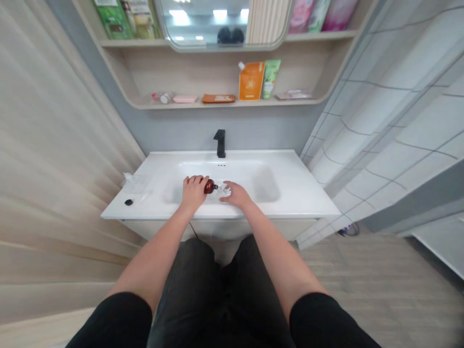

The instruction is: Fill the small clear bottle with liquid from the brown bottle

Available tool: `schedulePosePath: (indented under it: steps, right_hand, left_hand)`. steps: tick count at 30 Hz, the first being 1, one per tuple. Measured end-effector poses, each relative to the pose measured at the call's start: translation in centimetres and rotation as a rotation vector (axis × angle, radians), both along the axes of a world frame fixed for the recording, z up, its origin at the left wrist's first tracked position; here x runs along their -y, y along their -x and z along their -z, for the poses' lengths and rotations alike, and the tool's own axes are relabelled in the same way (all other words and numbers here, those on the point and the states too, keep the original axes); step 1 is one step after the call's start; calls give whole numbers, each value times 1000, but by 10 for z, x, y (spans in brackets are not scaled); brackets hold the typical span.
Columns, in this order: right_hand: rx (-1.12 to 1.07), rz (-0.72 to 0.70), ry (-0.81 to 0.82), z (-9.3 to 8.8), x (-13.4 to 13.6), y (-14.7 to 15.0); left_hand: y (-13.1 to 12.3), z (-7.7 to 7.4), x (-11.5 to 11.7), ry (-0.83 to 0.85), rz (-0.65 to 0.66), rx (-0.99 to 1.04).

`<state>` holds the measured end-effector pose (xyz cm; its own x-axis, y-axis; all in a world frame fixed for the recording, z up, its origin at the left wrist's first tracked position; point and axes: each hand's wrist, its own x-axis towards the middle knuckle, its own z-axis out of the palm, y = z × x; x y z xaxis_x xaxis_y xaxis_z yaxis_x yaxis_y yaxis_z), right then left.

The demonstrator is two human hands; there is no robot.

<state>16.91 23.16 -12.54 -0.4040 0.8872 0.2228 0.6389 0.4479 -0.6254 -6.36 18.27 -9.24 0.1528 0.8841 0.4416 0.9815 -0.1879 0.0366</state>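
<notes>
Over the white sink basin [250, 174], my left hand [195, 192] is wrapped round a brown bottle [209, 186] tipped on its side, its dark neck pointing right. My right hand [236, 194] holds a clear cup [224, 189], with the bottle's neck at its mouth. Whether liquid passes between them is too small to tell. On the counter to the left lies a small round black cap [128, 202]. Beside it is a clear plastic bag [136, 183].
A black faucet [220, 143] rises behind the basin. Above it, a wall shelf [174, 105] bears an orange pouch [251, 81], a green tube [271, 79] and several small items. A mirror [203, 24] hangs higher. A beige curtain [54, 121] borders the left, white tiles [409, 125] the right.
</notes>
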Motion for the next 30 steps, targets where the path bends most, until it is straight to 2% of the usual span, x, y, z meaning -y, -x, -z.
schedulePosePath:
  steps: [30]
  right_hand:
    - [3, -8, -10, 1, -1, 0]
  left_hand:
    - [-1, -2, 2, 21, 4, 18]
